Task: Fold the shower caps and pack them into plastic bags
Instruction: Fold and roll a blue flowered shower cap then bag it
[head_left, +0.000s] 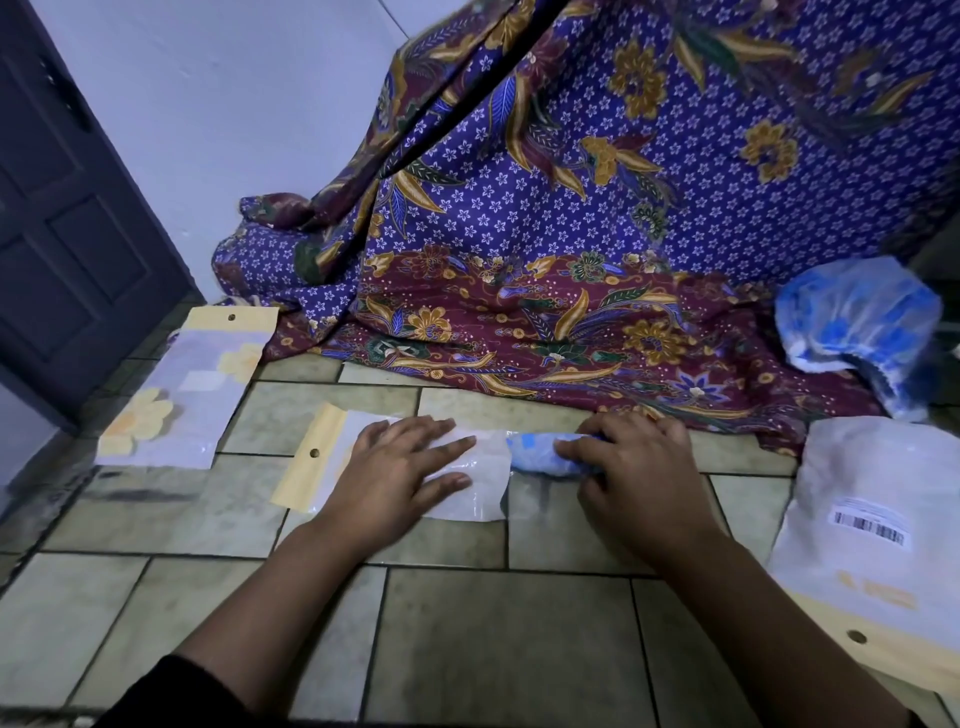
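A clear plastic bag (483, 488) with a yellow header strip lies flat on the tiled floor in the middle. My left hand (400, 467) rests on it with straight fingers, pressing it down. At the bag's right-hand opening lies a folded blue shower cap (535, 454), rolled into a narrow bundle. My right hand (634, 467) grips that bundle with curled fingers, its left end at the bag's mouth.
A packed bag with yellow flowers (187, 389) lies at the left. A stack of empty bags with a barcode label (872, 545) sits at the right. A bag of loose blue shower caps (857, 322) rests on the purple batik cloth (571, 234) behind. A dark door (67, 208) stands left.
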